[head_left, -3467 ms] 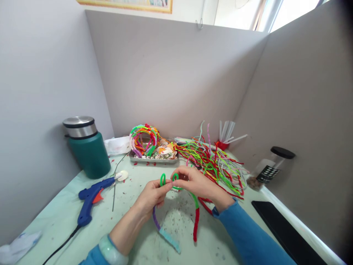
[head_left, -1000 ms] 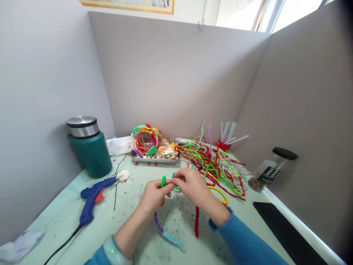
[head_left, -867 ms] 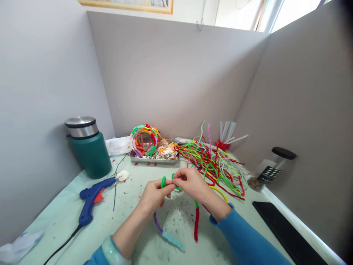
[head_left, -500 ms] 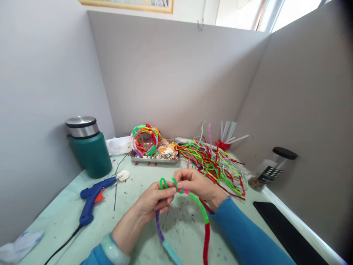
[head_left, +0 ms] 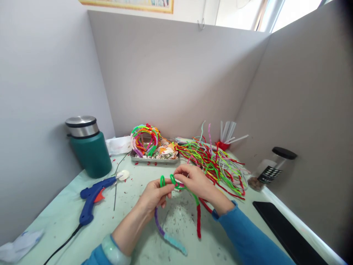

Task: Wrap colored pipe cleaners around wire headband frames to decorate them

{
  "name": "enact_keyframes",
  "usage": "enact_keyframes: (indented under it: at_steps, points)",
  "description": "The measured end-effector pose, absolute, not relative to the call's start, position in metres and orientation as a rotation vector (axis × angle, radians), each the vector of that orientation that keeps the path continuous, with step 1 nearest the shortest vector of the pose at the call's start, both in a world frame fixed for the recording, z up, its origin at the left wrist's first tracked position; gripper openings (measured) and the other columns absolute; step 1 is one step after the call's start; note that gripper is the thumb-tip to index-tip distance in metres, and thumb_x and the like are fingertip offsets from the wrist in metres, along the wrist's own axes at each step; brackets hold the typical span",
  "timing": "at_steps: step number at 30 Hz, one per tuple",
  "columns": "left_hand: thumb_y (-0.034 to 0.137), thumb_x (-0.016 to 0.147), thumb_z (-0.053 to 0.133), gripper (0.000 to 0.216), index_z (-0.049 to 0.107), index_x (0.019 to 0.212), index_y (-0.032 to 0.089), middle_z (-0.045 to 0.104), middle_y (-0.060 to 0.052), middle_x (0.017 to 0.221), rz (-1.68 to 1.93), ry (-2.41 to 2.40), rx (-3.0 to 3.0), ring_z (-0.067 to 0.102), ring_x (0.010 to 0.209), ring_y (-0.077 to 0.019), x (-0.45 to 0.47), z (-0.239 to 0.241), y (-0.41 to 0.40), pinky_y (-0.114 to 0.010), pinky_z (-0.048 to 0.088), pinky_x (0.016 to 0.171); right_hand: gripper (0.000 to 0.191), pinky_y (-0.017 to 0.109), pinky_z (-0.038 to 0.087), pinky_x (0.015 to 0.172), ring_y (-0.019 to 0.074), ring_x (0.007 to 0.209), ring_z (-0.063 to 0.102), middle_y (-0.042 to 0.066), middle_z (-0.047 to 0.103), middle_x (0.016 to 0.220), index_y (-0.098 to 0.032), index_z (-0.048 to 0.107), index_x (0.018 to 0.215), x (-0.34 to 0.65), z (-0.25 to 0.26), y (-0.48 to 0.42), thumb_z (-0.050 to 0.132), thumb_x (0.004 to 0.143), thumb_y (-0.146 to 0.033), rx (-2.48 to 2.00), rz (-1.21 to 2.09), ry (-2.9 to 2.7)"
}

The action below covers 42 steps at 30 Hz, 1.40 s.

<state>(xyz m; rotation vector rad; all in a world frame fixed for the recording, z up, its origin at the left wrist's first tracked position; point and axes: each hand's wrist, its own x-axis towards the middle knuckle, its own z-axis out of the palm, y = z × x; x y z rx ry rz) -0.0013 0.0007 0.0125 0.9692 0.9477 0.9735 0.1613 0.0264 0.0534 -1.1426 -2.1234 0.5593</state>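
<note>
Low over the table I hold a curved band wrapped in fuzzy pipe cleaner (head_left: 171, 240), with purple, light blue, pink, green and red sections. My left hand (head_left: 154, 195) is closed on its left part, beside a standing green loop. My right hand (head_left: 194, 180) pinches close to a second green pipe cleaner loop (head_left: 173, 179) on the band's top, just right of the left fingertips. Both ends of the band hang down, light blue on the left and red on the right. The fingers partly hide the middle stretch.
A metal tray (head_left: 154, 160) holds colourful bands and round pieces. Right of it lies a pile of pipe cleaners (head_left: 217, 162). A blue glue gun (head_left: 92, 198) and a green flask (head_left: 91, 154) stand left. A lidded jar (head_left: 271, 171) and black slab (head_left: 284, 228) are right.
The right-hand green strand now shows as a rounded loop instead of a short end. The band has tilted, and its light blue and red ends have swung up into view.
</note>
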Motion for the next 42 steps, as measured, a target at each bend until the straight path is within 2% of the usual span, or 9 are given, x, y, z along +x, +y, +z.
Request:
enact_keyframes:
  at_steps: [3, 8, 12, 16, 20, 30, 32, 36, 42]
  points:
    - [0.033, 0.061, 0.072, 0.033, 0.064, 0.085, 0.012, 0.055, 0.005, 0.053, 1.008, 1.003, 0.984, 0.025, 0.028, -0.0002, 0.000, 0.013, 0.001, -0.017, 0.029, 0.030, 0.011, 0.021, 0.035, 0.060, 0.0123, 0.069, 0.054, 0.000, 0.063, 0.075, -0.018, 0.065, 0.076, 0.163, 0.056, 0.025, 0.054, 0.079, -0.021, -1.126, 0.521, -2.194]
    - [0.035, 0.058, 0.073, 0.032, 0.067, 0.077, 0.011, 0.041, 0.008, 0.043, 1.053, 1.096, 1.064, 0.027, 0.033, -0.0028, 0.004, 0.015, -0.001, -0.018, 0.030, 0.032, 0.019, 0.024, 0.032, 0.057, 0.0134, 0.067, 0.054, 0.002, 0.063, 0.073, -0.019, 0.065, 0.073, 0.153, 0.053, 0.015, 0.055, 0.080, -0.032, -1.272, 0.268, -2.224]
    - [0.033, 0.056, 0.074, 0.027, 0.065, 0.067, 0.010, 0.045, 0.005, 0.048, 1.071, 1.096, 1.100, 0.033, 0.038, -0.0040, 0.006, 0.014, -0.003, -0.017, 0.031, 0.033, 0.016, 0.025, 0.031, 0.056, 0.0155, 0.067, 0.054, 0.003, 0.064, 0.075, -0.019, 0.064, 0.074, 0.145, 0.045, 0.011, 0.057, 0.077, -0.033, -1.357, 0.142, -2.209]
    - [0.026, 0.055, 0.074, 0.030, 0.068, 0.080, 0.010, 0.055, 0.002, 0.057, 1.007, 1.014, 1.058, 0.032, 0.037, -0.0026, 0.003, 0.013, -0.001, -0.018, 0.030, 0.033, 0.008, 0.023, 0.031, 0.052, 0.0139, 0.062, 0.054, 0.002, 0.064, 0.069, -0.018, 0.063, 0.072, 0.150, 0.040, 0.021, 0.055, 0.073, -0.020, -1.342, 0.423, -2.163]
    - [0.017, 0.055, 0.073, 0.041, 0.064, 0.095, 0.012, 0.062, -0.001, 0.073, 0.988, 0.929, 1.063, 0.032, 0.038, -0.0009, 0.000, 0.014, -0.001, -0.016, 0.024, 0.033, 0.009, 0.021, 0.032, 0.049, 0.0117, 0.057, 0.051, 0.001, 0.061, 0.063, -0.016, 0.061, 0.071, 0.159, 0.042, 0.028, 0.053, 0.072, -0.018, -1.262, 0.657, -2.102]
    - [0.036, 0.066, 0.070, 0.035, 0.062, 0.090, 0.012, 0.063, -0.002, 0.074, 0.965, 0.897, 1.032, 0.021, 0.032, 0.0023, -0.003, 0.018, -0.003, -0.018, 0.013, 0.033, 0.006, 0.021, 0.037, 0.049, 0.0111, 0.054, 0.053, -0.001, 0.060, 0.062, -0.016, 0.054, 0.073, 0.166, 0.046, 0.032, 0.053, 0.074, -0.022, -1.050, 1.148, -1.980]
    - [0.037, 0.065, 0.069, 0.035, 0.062, 0.087, 0.012, 0.060, 0.001, 0.064, 0.964, 0.907, 1.035, 0.021, 0.032, 0.0016, -0.003, 0.019, -0.002, -0.018, 0.012, 0.033, 0.008, 0.021, 0.038, 0.050, 0.0108, 0.054, 0.053, -0.001, 0.060, 0.062, -0.016, 0.054, 0.074, 0.167, 0.047, 0.032, 0.055, 0.074, -0.024, -1.012, 1.204, -1.958]
    - [0.038, 0.065, 0.070, 0.031, 0.061, 0.081, 0.012, 0.039, 0.010, 0.042, 0.967, 0.919, 1.055, 0.020, 0.031, -0.0006, -0.003, 0.018, -0.001, -0.018, 0.014, 0.033, 0.011, 0.021, 0.039, 0.053, 0.0105, 0.056, 0.052, -0.001, 0.059, 0.063, -0.015, 0.058, 0.074, 0.167, 0.051, 0.029, 0.056, 0.075, -0.026, -0.978, 1.236, -2.002]
    - [0.038, 0.063, 0.071, 0.031, 0.060, 0.079, 0.014, 0.037, 0.011, 0.041, 0.988, 0.915, 1.073, 0.022, 0.030, -0.0010, -0.002, 0.017, -0.001, -0.017, 0.017, 0.033, 0.010, 0.021, 0.038, 0.055, 0.0111, 0.060, 0.052, 0.000, 0.060, 0.068, -0.015, 0.061, 0.076, 0.170, 0.052, 0.031, 0.057, 0.074, -0.024, -1.009, 1.178, -2.003]
